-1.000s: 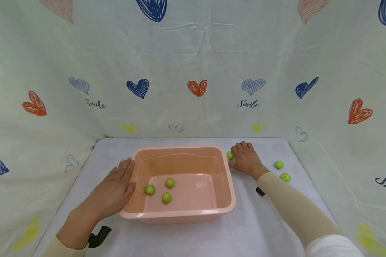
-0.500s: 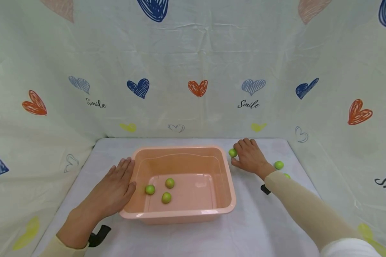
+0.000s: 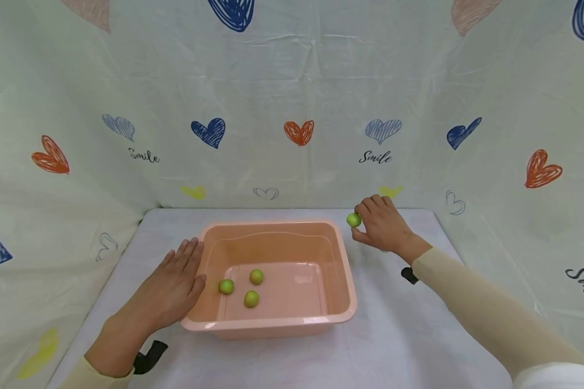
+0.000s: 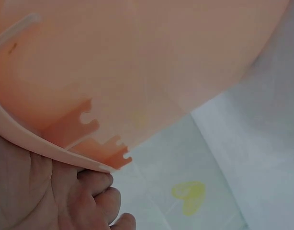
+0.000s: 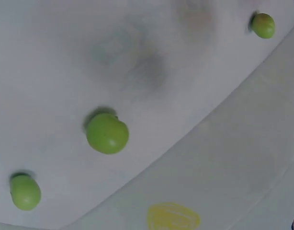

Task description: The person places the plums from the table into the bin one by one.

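Observation:
A pink plastic basin [image 3: 282,326] stands on the table. My left hand [image 3: 167,289] rests against its left side with straight fingers; in the left wrist view the fingers [image 4: 92,201] lie just under the rim. Three small green fruits, a left one [image 3: 226,286], a far one [image 3: 256,276] and a near one [image 3: 251,299], lie on the basin floor. My right hand [image 3: 382,227] is raised beyond the basin's far right corner. It pinches another small green fruit [image 3: 353,220] between thumb and fingers. The right wrist view does not show this grip clearly.
In the right wrist view, three more green fruits, one central [image 5: 107,133], one lower left [image 5: 26,191] and one upper right [image 5: 263,25], lie on the white-covered table [image 3: 370,351]. A curtain printed with hearts [image 3: 299,133] hangs behind and at both sides.
My right hand has lifted the green fruit and moved up and slightly right, away from the basin. The forearm now covers the fruits at the right. My left hand has stayed put.

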A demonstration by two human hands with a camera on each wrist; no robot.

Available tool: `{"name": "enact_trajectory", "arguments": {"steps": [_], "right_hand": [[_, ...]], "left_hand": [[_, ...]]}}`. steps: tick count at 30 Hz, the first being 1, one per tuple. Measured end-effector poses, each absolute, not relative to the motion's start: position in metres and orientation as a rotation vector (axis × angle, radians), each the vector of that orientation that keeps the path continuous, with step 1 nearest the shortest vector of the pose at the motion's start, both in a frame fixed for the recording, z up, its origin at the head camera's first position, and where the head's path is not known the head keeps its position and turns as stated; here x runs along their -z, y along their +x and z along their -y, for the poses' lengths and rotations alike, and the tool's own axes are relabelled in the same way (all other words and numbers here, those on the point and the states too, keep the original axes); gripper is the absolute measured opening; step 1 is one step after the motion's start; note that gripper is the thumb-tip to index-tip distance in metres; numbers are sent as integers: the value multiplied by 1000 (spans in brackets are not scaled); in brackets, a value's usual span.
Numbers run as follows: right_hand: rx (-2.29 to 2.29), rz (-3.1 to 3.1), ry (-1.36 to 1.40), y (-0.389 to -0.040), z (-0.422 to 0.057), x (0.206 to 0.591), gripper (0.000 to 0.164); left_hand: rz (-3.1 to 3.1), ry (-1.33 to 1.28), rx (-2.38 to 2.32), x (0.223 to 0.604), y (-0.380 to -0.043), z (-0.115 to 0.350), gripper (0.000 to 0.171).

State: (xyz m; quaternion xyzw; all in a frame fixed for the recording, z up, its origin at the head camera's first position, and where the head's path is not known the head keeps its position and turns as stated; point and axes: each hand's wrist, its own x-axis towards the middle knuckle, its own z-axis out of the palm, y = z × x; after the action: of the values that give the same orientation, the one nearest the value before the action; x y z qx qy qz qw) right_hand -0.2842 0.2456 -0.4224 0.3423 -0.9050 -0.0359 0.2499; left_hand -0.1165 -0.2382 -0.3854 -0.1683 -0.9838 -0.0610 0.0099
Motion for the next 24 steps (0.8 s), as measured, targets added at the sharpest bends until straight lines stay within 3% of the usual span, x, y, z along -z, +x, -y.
{"name": "enact_trajectory", "arguments": {"steps": [13,24], "right_hand": [[7,2342,1070,-277,-224,371,33],[-36,2316,1234,-260,-162,323,34]], "left_hand": [[3082,-516,235,385,-116,238,66],[3078,-523,259,385,-117,239,66]]}}
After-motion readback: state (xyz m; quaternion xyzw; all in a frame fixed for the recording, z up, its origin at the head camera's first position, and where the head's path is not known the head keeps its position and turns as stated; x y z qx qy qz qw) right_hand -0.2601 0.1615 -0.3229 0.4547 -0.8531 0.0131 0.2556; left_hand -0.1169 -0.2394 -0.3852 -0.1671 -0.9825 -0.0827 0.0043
